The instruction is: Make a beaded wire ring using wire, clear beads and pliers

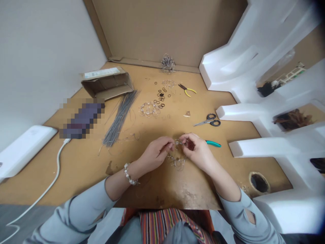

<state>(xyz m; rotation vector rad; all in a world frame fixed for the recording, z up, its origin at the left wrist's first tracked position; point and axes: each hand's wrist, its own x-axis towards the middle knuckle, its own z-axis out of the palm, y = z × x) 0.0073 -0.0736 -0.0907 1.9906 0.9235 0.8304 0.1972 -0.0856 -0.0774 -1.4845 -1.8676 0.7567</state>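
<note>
Close to the table's front edge, my left hand [157, 151] and my right hand [198, 150] hold a small ring of bent wire with clear loops [178, 162] between them. Thumb and fingertips of my left hand are pinched together at the ring's upper left. My right fingers curl closed on its upper right side. Just beyond my right hand, the teal handle of a tool [213, 144] sticks out; its head is hidden behind the hand. A similar clear wire ring [149, 109] lies farther back on the table.
A bundle of thin grey wires [121, 117] lies left, by an open cardboard box [108, 84]. Behind are small dark rings [162, 96], yellow-handled pliers [188, 90] and a wire cluster [168, 63]. Black scissors [209, 120] lie right, near white foam blocks [259, 147]. A white power bank [27, 149] is left.
</note>
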